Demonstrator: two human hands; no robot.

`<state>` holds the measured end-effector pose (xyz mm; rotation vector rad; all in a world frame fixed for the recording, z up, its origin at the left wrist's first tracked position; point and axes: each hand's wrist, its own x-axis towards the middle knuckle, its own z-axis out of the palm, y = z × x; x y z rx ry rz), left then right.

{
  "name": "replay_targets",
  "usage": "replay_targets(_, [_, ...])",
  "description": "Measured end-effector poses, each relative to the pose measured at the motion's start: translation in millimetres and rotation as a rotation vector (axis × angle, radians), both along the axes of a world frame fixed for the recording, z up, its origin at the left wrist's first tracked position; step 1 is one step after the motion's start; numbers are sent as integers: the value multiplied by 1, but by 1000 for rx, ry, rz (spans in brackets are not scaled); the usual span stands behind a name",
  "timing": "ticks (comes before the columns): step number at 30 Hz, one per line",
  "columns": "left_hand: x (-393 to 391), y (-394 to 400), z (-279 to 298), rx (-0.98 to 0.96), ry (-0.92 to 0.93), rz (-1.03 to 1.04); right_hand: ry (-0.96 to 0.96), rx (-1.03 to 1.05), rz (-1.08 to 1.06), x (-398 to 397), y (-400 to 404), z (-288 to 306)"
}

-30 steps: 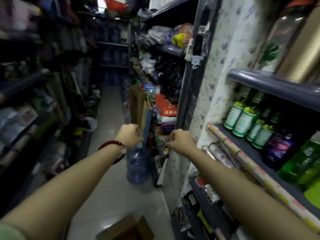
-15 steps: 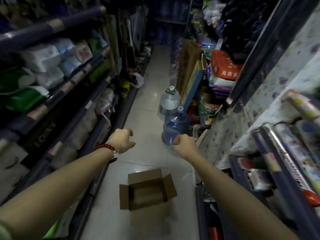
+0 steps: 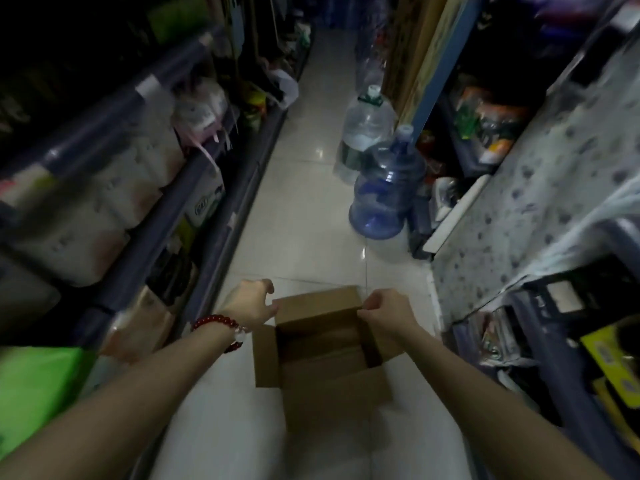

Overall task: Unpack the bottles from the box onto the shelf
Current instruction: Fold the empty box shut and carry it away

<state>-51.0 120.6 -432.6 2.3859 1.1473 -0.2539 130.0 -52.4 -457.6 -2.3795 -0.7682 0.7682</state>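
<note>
A narrow shop aisle seen from above. The open cardboard box [image 3: 322, 355] sits on the pale tiled floor [image 3: 304, 209], its inside dark and seemingly empty. Half a second ago both hands hung in the air well above it; they have now come down to its far corners. The left hand [image 3: 251, 301], a red bead bracelet [image 3: 221, 327] at the wrist, has loosely curled fingers beside the left flap. The right hand [image 3: 386, 315] has its fingers pinching the right flap's edge. Two large water jugs [image 3: 386, 188] stand beyond.
</note>
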Motion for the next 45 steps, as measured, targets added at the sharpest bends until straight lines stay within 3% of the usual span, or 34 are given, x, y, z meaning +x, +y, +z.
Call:
replay_targets(8, [-3, 16, -166, 65, -54, 48, -43, -46, 61, 3, 8, -175])
replay_targets(15, [-17, 37, -243, 218, -151, 106, -92, 5, 88, 1, 13, -256])
replay_targets(24, [-53, 25, -280, 226, -109, 240, -187, 25, 100, 11, -2, -264])
replay_targets(32, [-9, -6, -290, 147, -354, 127, -239, 50, 64, 25, -17, -265])
replay_targets(40, [41, -43, -330, 11, -145, -6, -498, 131, -22, 73, -42, -261])
replay_targets(45, [44, -43, -352, 114, 23, -81, -494, 80, -109, 113, -47, -274])
